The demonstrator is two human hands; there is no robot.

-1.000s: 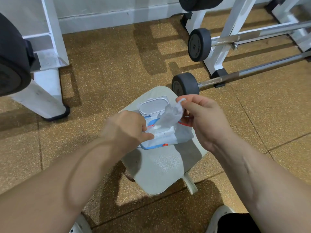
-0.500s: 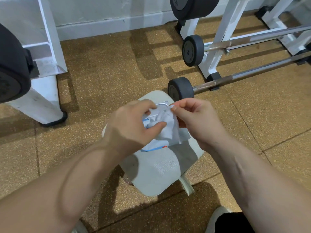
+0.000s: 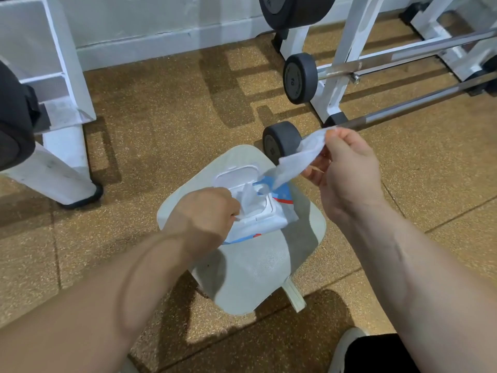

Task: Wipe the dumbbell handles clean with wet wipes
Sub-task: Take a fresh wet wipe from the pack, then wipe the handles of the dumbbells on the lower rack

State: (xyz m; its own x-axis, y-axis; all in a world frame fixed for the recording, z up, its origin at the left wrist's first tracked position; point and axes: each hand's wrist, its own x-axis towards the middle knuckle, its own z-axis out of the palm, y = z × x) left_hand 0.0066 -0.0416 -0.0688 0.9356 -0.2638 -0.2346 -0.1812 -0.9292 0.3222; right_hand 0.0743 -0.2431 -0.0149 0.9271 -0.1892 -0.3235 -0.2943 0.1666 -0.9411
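A white and blue wet-wipe pack [image 3: 265,215] lies on a pale stool seat [image 3: 258,278] with its flip lid up. My right hand [image 3: 347,173] pinches a white wet wipe [image 3: 298,160], lifted up and to the right of the pack. My left hand [image 3: 207,214] rests on the pack's left side and pinches the following wipe [image 3: 247,196] that sticks out of the opening. A long bar with a black end weight [image 3: 281,141] lies on the floor just behind the stool. A second weighted bar [image 3: 300,78] rests on the white rack farther back.
A white rack frame [image 3: 333,84] stands at the back right, with a big black plate [image 3: 295,10] above it. Another white frame [image 3: 53,146] with a black plate [image 3: 13,117] stands at the left. My shoes [image 3: 347,348] show at the bottom edge on the brown rubber floor.
My right hand has pulled the wipe free of the pack, up and to the right. My left hand dropped from in front of the pack onto its left side at the opening.
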